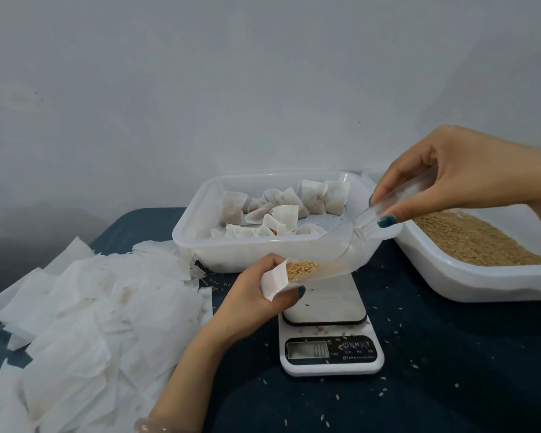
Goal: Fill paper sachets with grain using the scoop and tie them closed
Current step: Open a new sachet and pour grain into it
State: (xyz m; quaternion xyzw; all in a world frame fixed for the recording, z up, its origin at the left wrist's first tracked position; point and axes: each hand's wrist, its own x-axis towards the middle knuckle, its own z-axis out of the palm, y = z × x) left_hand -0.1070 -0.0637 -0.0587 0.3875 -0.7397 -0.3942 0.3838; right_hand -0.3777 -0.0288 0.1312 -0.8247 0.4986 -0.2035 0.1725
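Grain is tipped from a scoop, clasped in the grip of the right hand, into a sachet pinched open by the left hand above a scale; filled sachets lie in a tray, while many empty sachets wait.

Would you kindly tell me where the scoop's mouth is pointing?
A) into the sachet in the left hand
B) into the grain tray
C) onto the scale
A: the scoop, tilted by the right hand, has its grain-filled mouth inside the open sachet that the left hand holds.
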